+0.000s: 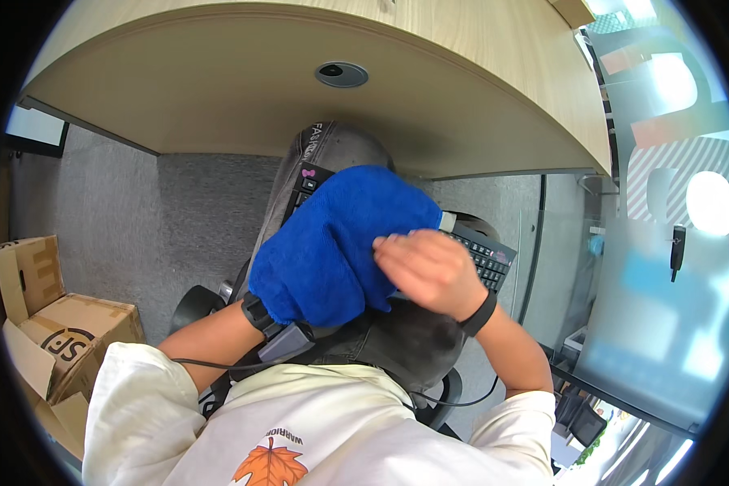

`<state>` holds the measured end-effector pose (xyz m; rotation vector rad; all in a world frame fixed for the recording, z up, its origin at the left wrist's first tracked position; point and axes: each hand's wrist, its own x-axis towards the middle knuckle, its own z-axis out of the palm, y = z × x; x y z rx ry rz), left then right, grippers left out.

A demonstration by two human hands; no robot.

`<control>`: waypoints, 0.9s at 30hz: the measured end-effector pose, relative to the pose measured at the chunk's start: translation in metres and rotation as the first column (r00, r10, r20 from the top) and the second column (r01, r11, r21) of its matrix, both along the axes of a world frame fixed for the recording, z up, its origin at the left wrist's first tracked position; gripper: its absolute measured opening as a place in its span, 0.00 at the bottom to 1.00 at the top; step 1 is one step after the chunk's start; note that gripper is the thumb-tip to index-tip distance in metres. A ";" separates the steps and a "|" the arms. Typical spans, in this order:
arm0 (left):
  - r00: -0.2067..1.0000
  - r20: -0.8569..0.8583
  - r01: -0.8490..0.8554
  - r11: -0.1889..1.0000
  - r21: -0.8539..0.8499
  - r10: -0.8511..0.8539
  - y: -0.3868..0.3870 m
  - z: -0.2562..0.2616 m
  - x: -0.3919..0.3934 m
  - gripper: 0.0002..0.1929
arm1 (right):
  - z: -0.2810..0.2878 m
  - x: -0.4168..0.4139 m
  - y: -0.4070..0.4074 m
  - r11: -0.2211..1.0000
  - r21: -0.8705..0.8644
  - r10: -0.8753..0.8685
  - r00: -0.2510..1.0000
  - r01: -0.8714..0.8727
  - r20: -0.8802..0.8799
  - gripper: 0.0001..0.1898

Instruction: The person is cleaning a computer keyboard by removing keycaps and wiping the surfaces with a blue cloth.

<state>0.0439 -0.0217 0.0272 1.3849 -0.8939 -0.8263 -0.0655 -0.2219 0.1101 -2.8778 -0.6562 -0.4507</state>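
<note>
A blue cloth, plush like a microfiber towel, lies bunched over my lap. It covers most of a black computer keyboard, whose keys show at the right and upper left. My left forearm runs up to the cloth's lower left edge, with a black band at the wrist; the cloth hides my left hand. My right hand is over the cloth's right side, its fingers bent, close together and slightly blurred. Whether they pinch the fabric I cannot tell. A black band circles that wrist.
A wooden desk with a round cable grommet stands in front of my knees. Cardboard boxes sit on the floor at the left. A glass partition rises at the right. A black cable crosses near my waist.
</note>
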 end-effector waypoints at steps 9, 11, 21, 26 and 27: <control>0.883 -0.467 -0.016 0.994 -0.110 -0.038 0.012 -0.013 -0.006 0.28 | -0.005 -0.003 0.001 0.996 0.077 0.051 0.999 -0.050 -0.015 0.08; 0.860 -0.510 -0.026 0.995 -0.095 -0.026 0.011 -0.013 -0.006 0.28 | -0.006 0.000 -0.016 0.996 0.082 0.028 0.999 -0.026 -0.018 0.08; 0.933 -0.360 -0.012 0.993 -0.114 -0.030 0.004 -0.024 -0.006 0.33 | -0.008 -0.006 -0.013 1.000 -0.021 -0.022 0.999 0.023 0.031 0.06; 0.855 -0.513 -0.049 0.971 -0.233 -0.080 0.003 -0.016 -0.010 0.28 | -0.007 -0.016 -0.035 0.965 0.116 -0.228 0.970 0.237 -0.087 0.06; 0.830 -0.550 -0.064 0.963 -0.261 -0.094 0.002 -0.014 -0.010 0.27 | -0.007 -0.019 -0.031 0.964 0.115 -0.230 0.969 0.239 -0.086 0.06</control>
